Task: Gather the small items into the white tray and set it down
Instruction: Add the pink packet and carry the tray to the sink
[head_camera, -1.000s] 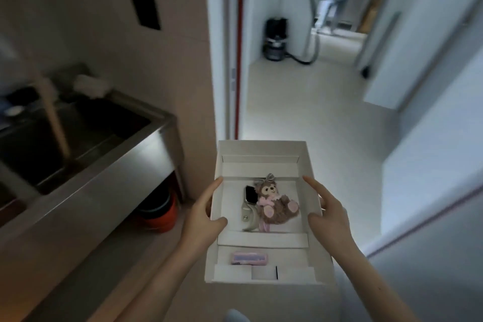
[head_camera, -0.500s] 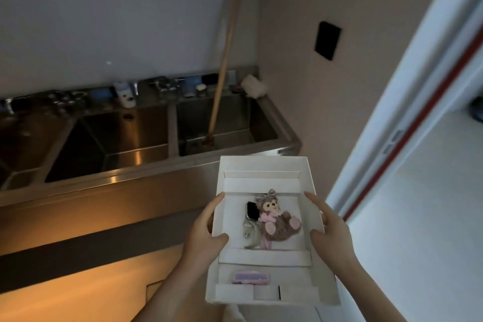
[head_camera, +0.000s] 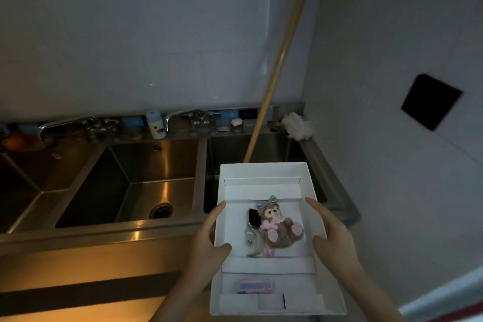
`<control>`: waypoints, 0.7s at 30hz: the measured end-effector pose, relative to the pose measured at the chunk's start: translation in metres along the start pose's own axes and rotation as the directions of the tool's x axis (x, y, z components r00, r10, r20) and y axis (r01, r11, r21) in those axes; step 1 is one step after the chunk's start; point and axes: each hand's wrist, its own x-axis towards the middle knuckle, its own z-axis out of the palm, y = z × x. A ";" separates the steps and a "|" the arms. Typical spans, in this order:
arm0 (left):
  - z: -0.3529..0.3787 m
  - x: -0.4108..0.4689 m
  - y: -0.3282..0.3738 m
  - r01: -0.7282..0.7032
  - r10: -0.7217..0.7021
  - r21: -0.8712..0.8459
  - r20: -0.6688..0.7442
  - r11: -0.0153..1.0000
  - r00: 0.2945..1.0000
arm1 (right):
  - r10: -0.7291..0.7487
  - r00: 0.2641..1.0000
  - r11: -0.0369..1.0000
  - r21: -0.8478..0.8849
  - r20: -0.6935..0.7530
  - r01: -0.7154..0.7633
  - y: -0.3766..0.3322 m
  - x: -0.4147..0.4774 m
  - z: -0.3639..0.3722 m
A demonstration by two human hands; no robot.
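Note:
I hold the white tray (head_camera: 264, 172) level in front of me, over the front edge of a steel sink. My left hand (head_camera: 209, 240) grips its left wall and my right hand (head_camera: 330, 238) grips its right wall, thumbs inside. In the tray's middle compartment lie a smartwatch (head_camera: 253, 227) with a pale strap and a small brown plush bear (head_camera: 281, 226) in pink. A small pink and purple item (head_camera: 255, 287) lies in the near compartment.
A steel sink counter (head_camera: 104, 232) with several basins spans the left and centre. A wooden pole (head_camera: 277, 65) leans in the right basin. Taps, a small white bottle (head_camera: 156, 124) and a cloth (head_camera: 298, 125) line the back ledge. A wall stands at the right.
My view has swung left from the doorway and corridor onto the sink. The tray stays in both hands with the same items and now hangs over the sink's front edge.

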 end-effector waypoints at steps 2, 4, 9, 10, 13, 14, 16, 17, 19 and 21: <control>0.000 0.020 0.003 0.003 -0.003 0.009 -0.024 1.000 1.000 | -0.003 1.000 0.999 0.038 0.025 0.002 -0.004 0.026 0.001; 0.001 0.037 0.003 0.014 -0.014 0.005 -0.050 1.000 0.999 | -0.025 0.998 0.998 0.051 0.050 0.022 -0.002 0.051 0.004; 0.003 0.060 -0.001 0.031 -0.030 0.005 -0.169 1.000 0.985 | -0.047 0.986 0.998 0.037 0.161 0.041 0.009 0.109 0.017; 0.003 0.061 0.000 0.034 -0.032 0.004 -0.203 0.999 0.979 | -0.062 0.980 0.998 0.035 0.191 0.056 0.007 0.119 0.020; 0.001 0.062 0.002 0.071 -0.063 0.014 -0.305 0.997 0.950 | -0.114 0.951 0.993 0.074 0.288 0.097 0.001 0.147 0.031; 0.000 0.061 0.002 0.086 -0.073 0.024 -0.341 0.996 0.937 | -0.127 0.939 0.991 0.085 0.321 0.105 -0.001 0.156 0.037; -0.003 0.059 0.001 0.114 -0.087 0.040 -0.413 0.993 0.907 | -0.158 0.911 0.987 0.100 0.381 0.129 -0.006 0.169 0.049; -0.005 0.057 0.000 0.130 -0.097 0.042 -0.449 0.991 0.888 | -0.175 0.895 0.984 0.113 0.411 0.141 -0.011 0.174 0.055; -0.011 0.050 -0.001 0.160 -0.118 0.036 -0.525 0.987 0.843 | -0.209 0.856 0.977 0.143 0.473 0.160 -0.019 0.180 0.069; -0.016 0.044 -0.002 0.171 -0.115 0.044 -0.572 0.984 0.812 | -0.232 0.818 0.970 0.187 0.526 0.155 -0.030 0.183 0.079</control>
